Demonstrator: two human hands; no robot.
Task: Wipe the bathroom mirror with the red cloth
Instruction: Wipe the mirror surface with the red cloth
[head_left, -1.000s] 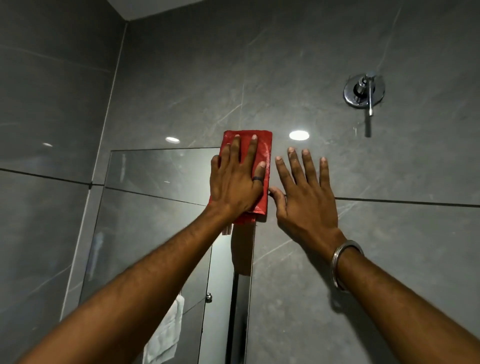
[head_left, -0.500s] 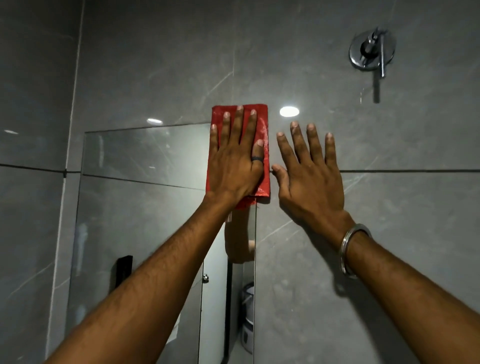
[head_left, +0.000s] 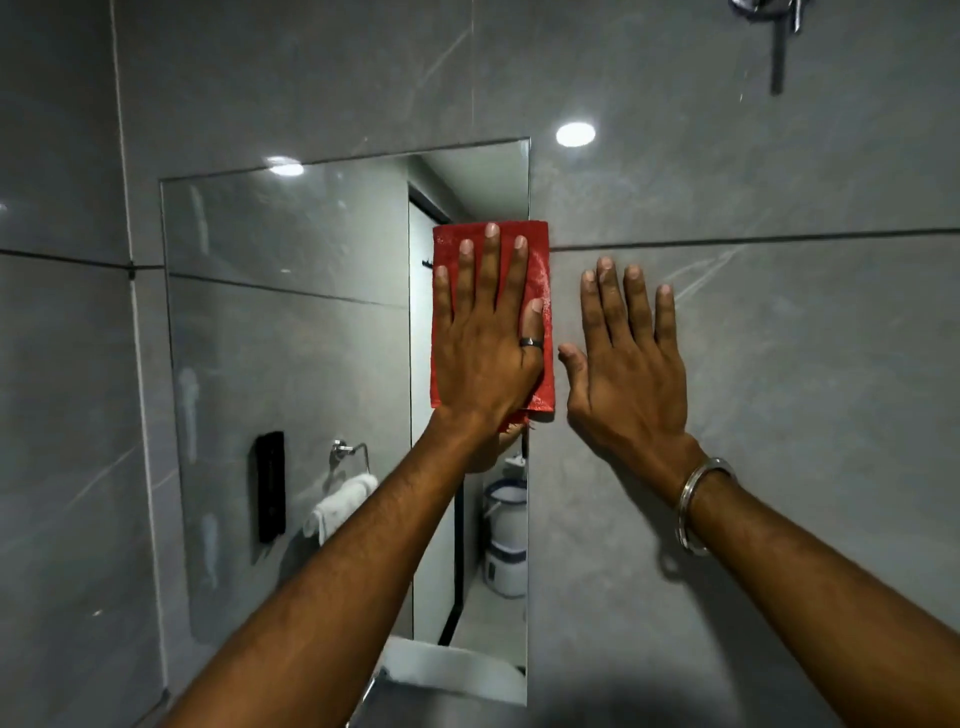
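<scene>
The bathroom mirror (head_left: 291, 364) is a frameless pane set in the grey tiled wall. My left hand (head_left: 485, 343) lies flat with spread fingers on the folded red cloth (head_left: 541, 260), pressing it against the mirror's right edge, a little below the top right corner. The cloth overlaps slightly onto the tile. My right hand (head_left: 628, 364) rests open and flat on the wall tile just right of the cloth, holding nothing. A ring is on my left thumb and a steel bangle on my right wrist.
A chrome shower valve (head_left: 763, 8) sits on the wall at the top right. The mirror reflects a white towel on a ring (head_left: 343, 499), a black wall box (head_left: 270, 486) and a white bin (head_left: 506, 540). A side wall meets the tiles at left.
My left hand and the red cloth have slid down from the mirror's top right corner along its right edge. My right hand has dropped lower on the tile, and more of the mirror shows.
</scene>
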